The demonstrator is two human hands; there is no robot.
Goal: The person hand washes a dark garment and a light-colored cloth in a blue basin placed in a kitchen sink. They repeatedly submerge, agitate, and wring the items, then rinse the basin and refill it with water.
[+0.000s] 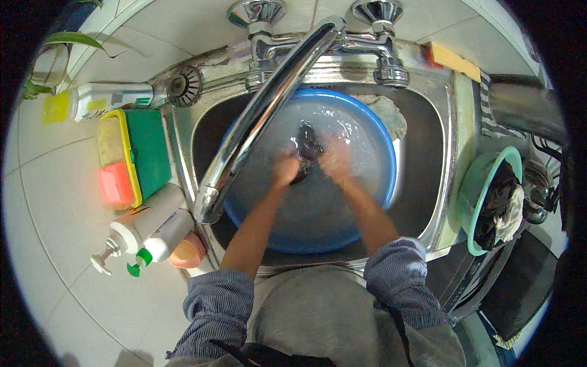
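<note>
A blue plastic basin (390,151) of cloudy water stands in the steel sink (424,183). At its middle, a dark wet cloth (308,137) shows partly above the water. My left hand (286,166) grips the cloth from the left, fingers partly hidden. From the right, my right hand (335,158) is on the same cloth; it is blurred, and its fingertips are hard to make out. Across the basin's left side hangs the chrome swivel spout (270,114) of the tap, above my left wrist.
A greyish rag (383,114) lies behind the basin. Right of the sink, a mint-green basin (470,202) holds dark and white cloths. Along the left stand a green-lidded box (149,151), a pump bottle (126,229), a green-capped bottle (169,236) and an orange cup (188,252).
</note>
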